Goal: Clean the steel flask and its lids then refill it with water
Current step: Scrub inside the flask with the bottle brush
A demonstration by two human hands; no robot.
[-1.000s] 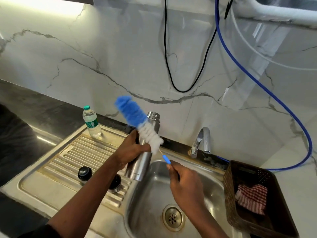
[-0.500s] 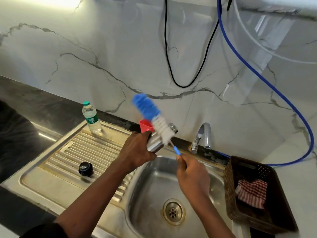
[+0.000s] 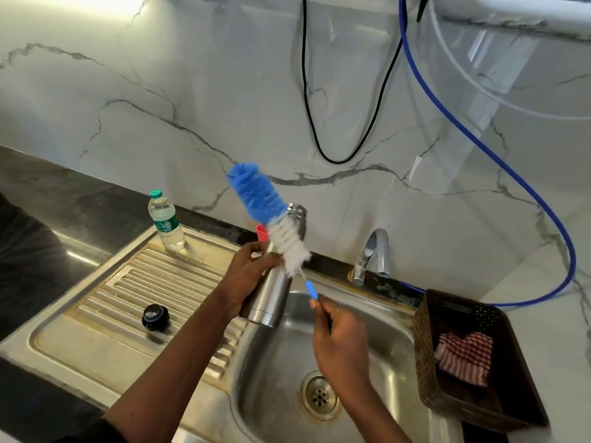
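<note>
Fingers (image 3: 253, 251) of the left hand (image 3: 246, 278) are curled round the middle of the steel flask (image 3: 271, 298), gripping it in the air over the near-left rim of the sink basin (image 3: 377, 318). The flask is tilted, its open mouth up toward the marble wall (image 3: 192, 91) and its base down toward the person. Fingers (image 3: 315, 303) of the right hand (image 3: 343, 340) pinch the thin blue handle of the bottle brush (image 3: 271, 219), held just right of the flask. The brush is outside the flask: its white bristles lie across the front of the neck, and its blue tip slants up and left past the mouth. A drain (image 3: 319, 394) sits in the basin floor below the right hand. On the ribbed drainboard (image 3: 137, 282) to the left lies a black lid (image 3: 155, 317), well apart from the flask, and a plastic water bottle (image 3: 166, 222) with a green cap stands upright at the far corner. A small red thing (image 3: 261, 232) shows behind the flask; what it is I cannot tell. The tap (image 3: 371, 254) stands at the basin's back edge. To the right, a dark woven basket (image 3: 425, 362) holds a red checked cloth (image 3: 465, 356). A blue hose (image 3: 479, 148) and a black cable (image 3: 351, 148) hang against the wall. Dark tabletop (image 3: 48, 219) surrounds the sink on the left.
</note>
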